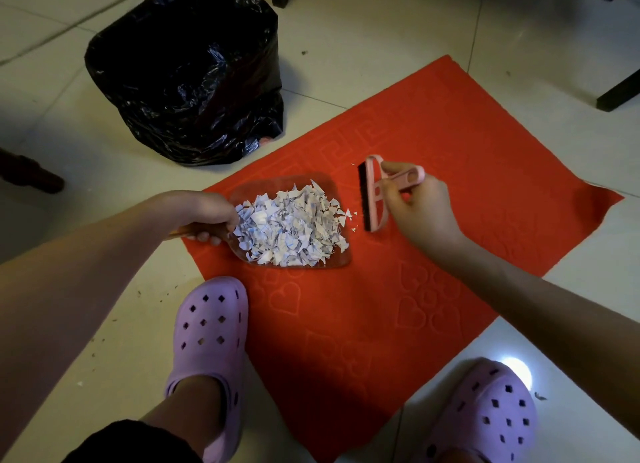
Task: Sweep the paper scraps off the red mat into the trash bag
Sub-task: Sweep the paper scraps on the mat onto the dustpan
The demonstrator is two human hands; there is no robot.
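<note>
Two hands: left hand (207, 213) is gripping dustpan (341, 255) holding paper scraps (294, 227); right hand (419, 206) is gripping pink brush (372, 199).

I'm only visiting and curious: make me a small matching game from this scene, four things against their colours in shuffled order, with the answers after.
Things:
1. trash bag
2. mat
3. paper scraps
4. clogs

Colours:
a. white
b. lilac
c. red
d. black

Pairs: 1-d, 2-c, 3-a, 4-b.
</note>
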